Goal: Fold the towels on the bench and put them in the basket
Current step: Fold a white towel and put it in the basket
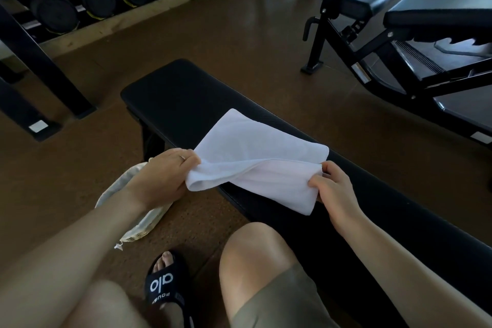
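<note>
here the white towel (255, 157) lay partly folded across the black bench (165, 93), its near edge lifted. the left hand (162, 176) pinched the towel's left corner, and the right hand (335, 186) was clamped on the right corner. the basket (125, 194) sat on the floor under the left forearm, beside the bench.

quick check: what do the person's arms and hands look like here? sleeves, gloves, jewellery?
Both forearms are bare: no sleeves in view, no gloves, no watch. The left hand wears a thin ring on one finger. The right hand shows no jewellery.
</note>
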Action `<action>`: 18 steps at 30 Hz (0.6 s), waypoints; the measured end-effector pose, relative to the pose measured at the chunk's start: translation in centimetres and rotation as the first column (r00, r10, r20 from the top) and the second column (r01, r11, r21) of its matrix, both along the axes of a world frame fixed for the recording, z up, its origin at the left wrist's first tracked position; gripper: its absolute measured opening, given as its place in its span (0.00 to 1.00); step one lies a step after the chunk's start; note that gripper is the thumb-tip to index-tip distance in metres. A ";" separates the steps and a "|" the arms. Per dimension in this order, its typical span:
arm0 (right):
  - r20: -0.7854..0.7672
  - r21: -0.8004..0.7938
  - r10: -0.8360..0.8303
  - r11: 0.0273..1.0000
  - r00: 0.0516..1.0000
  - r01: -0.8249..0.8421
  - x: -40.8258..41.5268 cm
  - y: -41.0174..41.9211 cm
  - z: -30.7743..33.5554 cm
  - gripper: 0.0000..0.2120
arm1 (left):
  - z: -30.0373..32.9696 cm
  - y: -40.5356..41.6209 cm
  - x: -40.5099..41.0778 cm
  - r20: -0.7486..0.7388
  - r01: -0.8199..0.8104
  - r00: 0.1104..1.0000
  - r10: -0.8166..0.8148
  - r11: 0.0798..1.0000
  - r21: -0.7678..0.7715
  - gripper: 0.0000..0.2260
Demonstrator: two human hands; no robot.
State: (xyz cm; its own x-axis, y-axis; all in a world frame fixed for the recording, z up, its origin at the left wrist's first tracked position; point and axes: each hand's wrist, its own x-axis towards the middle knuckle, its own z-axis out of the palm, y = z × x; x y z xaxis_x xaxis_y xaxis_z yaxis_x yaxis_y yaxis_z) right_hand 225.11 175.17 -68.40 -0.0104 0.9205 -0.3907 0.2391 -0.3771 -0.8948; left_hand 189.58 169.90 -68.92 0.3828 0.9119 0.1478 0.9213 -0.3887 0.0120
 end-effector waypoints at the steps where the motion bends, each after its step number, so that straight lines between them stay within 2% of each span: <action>1: -0.003 0.019 0.001 1.000 1.000 -0.001 0.0 -0.1 0.1 0.07 | 0.5 0.0 0.2 0.112 -0.066 0.991 0.071 0.997 -0.044 0.08; 3: -0.004 0.057 0.005 0.998 1.000 -0.004 0.0 -0.2 0.4 0.05 | 1.4 0.1 0.7 0.362 -0.152 0.911 0.196 0.977 -0.146 0.08; 5: 0.012 0.087 0.002 0.996 1.000 -0.003 0.0 -0.1 0.7 0.04 | 2.3 0.7 1.5 0.587 -0.198 0.765 0.267 0.964 -0.181 0.11; 7: 0.029 0.114 -0.015 0.993 0.999 0.012 0.0 0.1 0.9 0.03 | 3.3 1.7 2.2 0.707 -0.293 0.591 0.389 0.920 -0.261 0.13; 9: 0.059 0.137 -0.052 0.990 0.997 0.043 -0.1 0.4 0.7 0.01 | 3.7 3.0 2.8 0.722 -0.365 0.471 0.507 0.857 -0.364 0.15; 14: 0.123 0.179 -0.123 0.979 0.985 0.100 -0.8 2.0 0.3 0.04 | 2.9 6.1 3.6 0.610 -0.426 0.492 0.621 0.783 -0.453 0.17; 18: 0.209 0.198 -0.074 0.980 0.975 0.032 -1.1 4.0 0.2 0.06 | 1.8 8.0 3.9 0.577 -0.434 0.481 0.660 0.751 -0.498 0.18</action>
State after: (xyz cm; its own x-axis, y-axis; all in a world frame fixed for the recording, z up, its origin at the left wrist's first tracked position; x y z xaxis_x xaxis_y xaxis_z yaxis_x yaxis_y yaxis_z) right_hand 223.98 179.12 -68.16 0.1051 0.9753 -0.1942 0.4174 -0.2205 -0.8816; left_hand 193.44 177.89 -67.11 -0.3240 0.9361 -0.1370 0.6023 0.3158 0.7332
